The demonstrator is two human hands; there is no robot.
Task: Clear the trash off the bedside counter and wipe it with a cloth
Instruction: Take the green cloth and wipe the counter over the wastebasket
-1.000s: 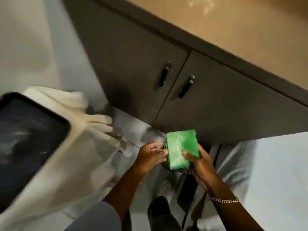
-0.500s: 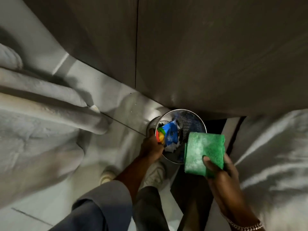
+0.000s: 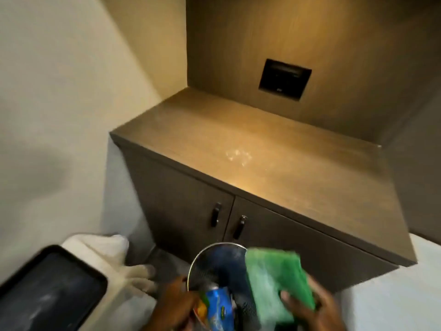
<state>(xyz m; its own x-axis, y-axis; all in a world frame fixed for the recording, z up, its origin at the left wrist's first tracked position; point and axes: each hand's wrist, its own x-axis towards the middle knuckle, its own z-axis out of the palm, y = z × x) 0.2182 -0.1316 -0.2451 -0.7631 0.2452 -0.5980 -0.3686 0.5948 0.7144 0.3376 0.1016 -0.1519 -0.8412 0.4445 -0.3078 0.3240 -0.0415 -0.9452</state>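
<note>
Head view, looking down at the bedside counter. Your right hand grips the folded green cloth, thumb pressed across its face, fingers closed behind it. Your left hand is closed on the rim of the mesh wastebin, though motion blur leaves the exact finger placement uncertain. Inside the bin lie a blue wrapper and other bright scraps. The counter top carries no loose trash that you can see, so clearing appears complete. A pale, powdery smear remains near its middle, and the cloth is held well apart from the surface. Wiping is therefore judged not yet begun; it is the whole of what remains.
</note>
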